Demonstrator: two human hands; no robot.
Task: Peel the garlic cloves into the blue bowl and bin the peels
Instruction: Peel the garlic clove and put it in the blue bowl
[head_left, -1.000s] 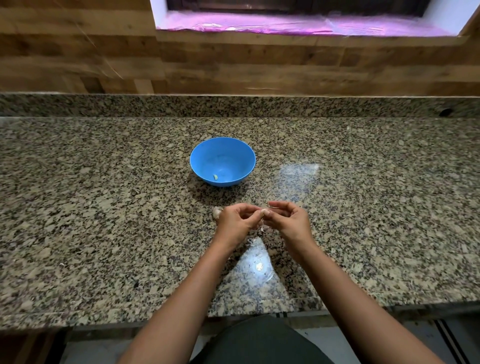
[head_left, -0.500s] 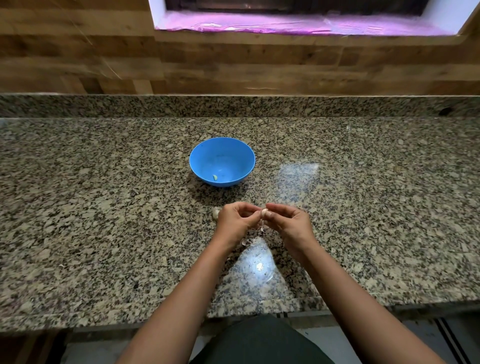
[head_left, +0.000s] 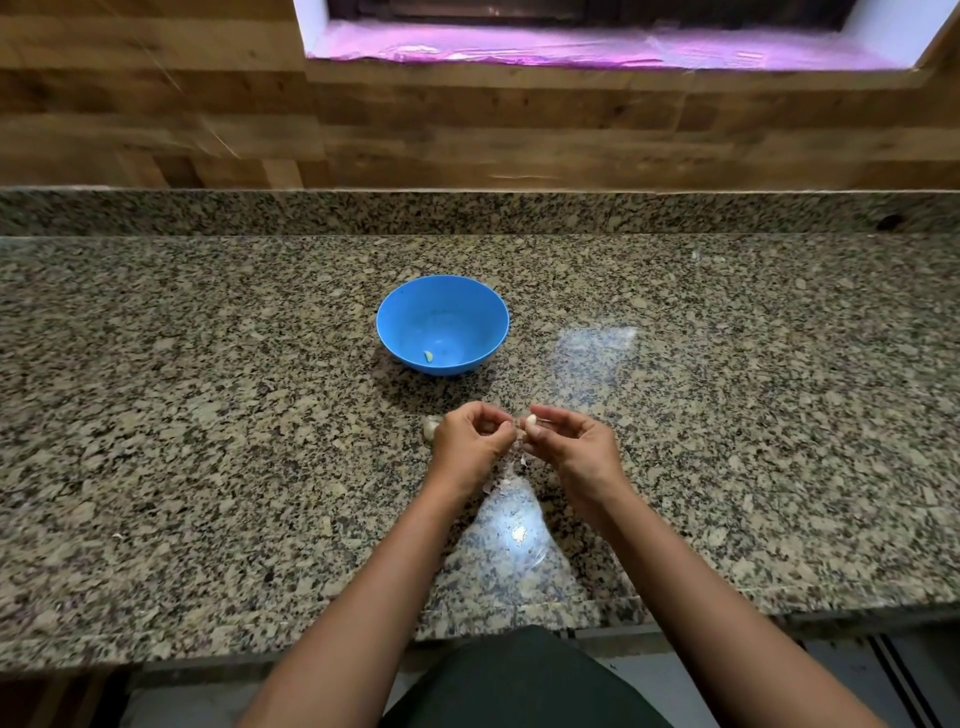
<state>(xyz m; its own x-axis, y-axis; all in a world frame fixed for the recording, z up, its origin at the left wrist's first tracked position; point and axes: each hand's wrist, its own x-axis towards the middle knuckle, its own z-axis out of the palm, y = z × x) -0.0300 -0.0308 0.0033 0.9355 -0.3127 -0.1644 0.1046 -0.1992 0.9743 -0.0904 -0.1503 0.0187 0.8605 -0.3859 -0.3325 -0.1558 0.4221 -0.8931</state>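
Garment: dark cloth (head_left: 519, 680) at the near edge, below the counter lip, between the two forearms.
Counter: speckled granite (head_left: 208, 415), with glare patches in front of the hands and to the right of the bowl.
Fleck: a small white scrap (head_left: 118, 535) lies alone on the near left of the counter, well apart from everything else.
Peels: pale shreds (head_left: 491, 486) lie on the counter under and just near of the hands, partly lost in the glare.
Left hand: (head_left: 470, 441) hovers over the counter, fingers curled, thumb and forefinger tips brought together just beside the clove. Whether they pinch a bit of skin is too small to tell.
Right hand: (head_left: 576, 449) fingers curled, thumb and forefinger pinching the clove at their tips.
Clove: (head_left: 531, 422) pale, held above the counter between the two hands, near of the bowl.
Garlic: a whitish piece (head_left: 430, 428) sits on the counter just left of the left hand, which partly hides it.
Bowl: blue (head_left: 488, 343), upright, far of the hands. Nothing lies between it and them.
Peeled clove: one small piece (head_left: 428, 356) lies in the bowl's bottom.
Upstand: a granite strip (head_left: 467, 213) along the far edge.
Wall: wood planks (head_left: 467, 130) above it.
Sill: covered by a pink sheet (head_left: 597, 47), far right.
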